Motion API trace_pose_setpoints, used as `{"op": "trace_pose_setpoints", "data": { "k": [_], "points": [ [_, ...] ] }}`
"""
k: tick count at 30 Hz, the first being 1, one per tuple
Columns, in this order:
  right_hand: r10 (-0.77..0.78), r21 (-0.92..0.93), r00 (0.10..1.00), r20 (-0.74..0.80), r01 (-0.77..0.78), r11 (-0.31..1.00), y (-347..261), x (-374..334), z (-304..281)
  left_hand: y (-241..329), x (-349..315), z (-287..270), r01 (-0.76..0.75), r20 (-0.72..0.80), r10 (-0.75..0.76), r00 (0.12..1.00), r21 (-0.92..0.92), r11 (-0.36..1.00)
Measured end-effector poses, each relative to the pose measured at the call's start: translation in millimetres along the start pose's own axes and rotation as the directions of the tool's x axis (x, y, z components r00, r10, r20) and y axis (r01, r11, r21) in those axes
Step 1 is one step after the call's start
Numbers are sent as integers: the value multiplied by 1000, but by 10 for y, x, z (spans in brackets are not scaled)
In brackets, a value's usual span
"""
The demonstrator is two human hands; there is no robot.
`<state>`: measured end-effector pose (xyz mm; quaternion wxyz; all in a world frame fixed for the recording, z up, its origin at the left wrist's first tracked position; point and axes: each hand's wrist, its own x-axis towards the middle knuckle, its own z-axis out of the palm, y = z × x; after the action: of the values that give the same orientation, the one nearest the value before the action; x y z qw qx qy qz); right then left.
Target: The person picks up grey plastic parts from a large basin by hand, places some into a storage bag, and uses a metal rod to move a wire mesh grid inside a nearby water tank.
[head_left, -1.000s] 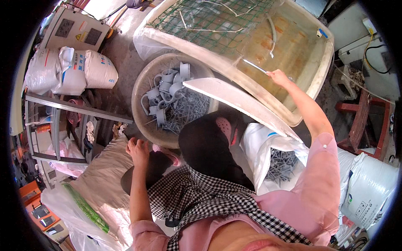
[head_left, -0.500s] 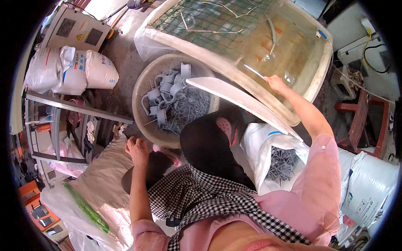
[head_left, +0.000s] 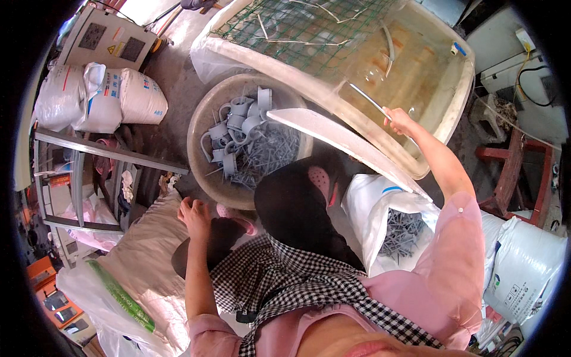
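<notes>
In my right hand (head_left: 399,121) is a thin, straight, silvery rod (head_left: 367,97), its fingers closed around it. The hand is at the near right rim of a large cream tub (head_left: 285,72) of shallow water, with the rod's far end angled up and left. My left hand (head_left: 194,217) hovers by my left knee, fingers loosely bent and apart, with nothing in it. Ahead of my knees stands a round basin (head_left: 200,128) holding grey plastic rings (head_left: 238,124) and many thin grey pieces (head_left: 270,156).
A long white board (head_left: 336,132) leans between basin and tub. Green netting (head_left: 297,30) covers the tub's left part. An open white sack (head_left: 363,202) of grey pieces stands at my right. A metal frame (head_left: 113,152) and full sacks (head_left: 140,98) are on the left.
My right hand has shifted slightly right and nearer to me. The rod has come with it, and more of its length shows. My left hand has hardly moved.
</notes>
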<state>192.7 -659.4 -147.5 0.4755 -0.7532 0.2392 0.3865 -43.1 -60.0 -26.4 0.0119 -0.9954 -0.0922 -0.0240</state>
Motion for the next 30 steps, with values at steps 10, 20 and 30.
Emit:
{"op": "trace_pose_setpoints", "data": {
  "k": [10, 20, 30],
  "points": [
    [73, 125, 953, 294, -114, 986, -324, -15, 160, -60, -76, 55, 4, 24, -4, 1000, -3, 1000],
    [95, 125, 930, 354, -148, 981, -369, -91, 94, 24, -15, -9, -34, -38, 34, 999, -14, 999],
    [89, 117, 841, 533, -177, 977, -486, -181, -333, -3, -53, 42, 11, 42, -10, 999, -18, 1000]
  ]
}}
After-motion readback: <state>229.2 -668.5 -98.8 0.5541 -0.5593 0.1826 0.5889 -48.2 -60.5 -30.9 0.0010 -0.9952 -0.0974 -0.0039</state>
